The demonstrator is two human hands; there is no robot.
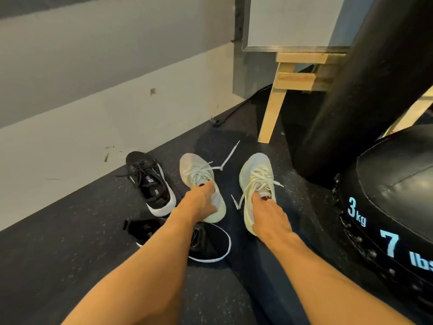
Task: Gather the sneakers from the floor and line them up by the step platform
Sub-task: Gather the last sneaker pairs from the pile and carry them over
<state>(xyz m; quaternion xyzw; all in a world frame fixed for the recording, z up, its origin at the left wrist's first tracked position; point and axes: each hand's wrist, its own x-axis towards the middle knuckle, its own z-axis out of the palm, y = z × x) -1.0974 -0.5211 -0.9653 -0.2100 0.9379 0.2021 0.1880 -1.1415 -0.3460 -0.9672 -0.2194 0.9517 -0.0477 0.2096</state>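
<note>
Two white sneakers point(256, 168) in left hand point(201, 201), right hand point(269, 216) grip; medicine ball point(393, 184) close right.

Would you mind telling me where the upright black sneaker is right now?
In the head view the upright black sneaker stands left of centre, near the wall, just left of the left pale sneaker that the left hand grips.

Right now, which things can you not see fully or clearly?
All in the head view.
- Lower black sneaker: the left forearm crosses it; how it lies is unclear.
- Fingers of left hand and right hand: partly hidden inside left white sneaker and right white sneaker.
- Medicine ball: cut off by right edge.
- Label in upper black sneaker: too small to read.
</note>
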